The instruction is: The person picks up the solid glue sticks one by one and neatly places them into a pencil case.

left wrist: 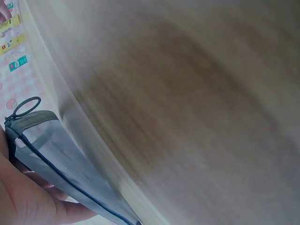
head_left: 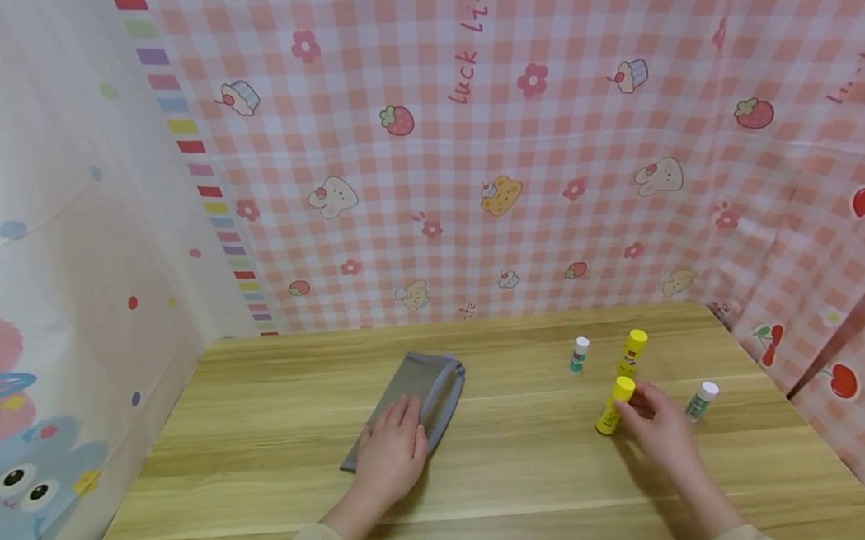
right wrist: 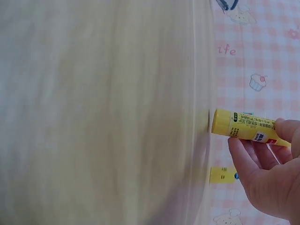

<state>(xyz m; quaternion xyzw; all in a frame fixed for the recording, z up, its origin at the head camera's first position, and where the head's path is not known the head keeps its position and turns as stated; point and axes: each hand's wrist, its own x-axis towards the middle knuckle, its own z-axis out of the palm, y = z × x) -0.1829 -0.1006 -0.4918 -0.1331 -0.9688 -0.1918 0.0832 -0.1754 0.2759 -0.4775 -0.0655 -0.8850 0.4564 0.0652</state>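
My left hand (head_left: pixel 393 454) lies on a grey mesh zip pouch (head_left: pixel 402 381), its fingers stretched out over the top. In the left wrist view the pouch (left wrist: pixel 70 161) shows a dark zip and a ring-shaped pull at one end. On the right side, my right hand (head_left: pixel 660 431) pinches a yellow glue stick (head_left: pixel 615 407) between thumb and fingers. That stick (right wrist: pixel 248 126) stands upright at the table surface. A second yellow glue stick (head_left: pixel 632 352) stands just behind it. Right of the hand is a white-capped green glue stick (head_left: pixel 702 401).
Another small white-capped green glue stick (head_left: pixel 578 355) stands further back, left of the yellow ones. The wooden table (head_left: pixel 520 479) ends at a pink checked cloth (head_left: pixel 475 242) behind and to the right. A white patterned curtain (head_left: pixel 68 267) hangs at the left.
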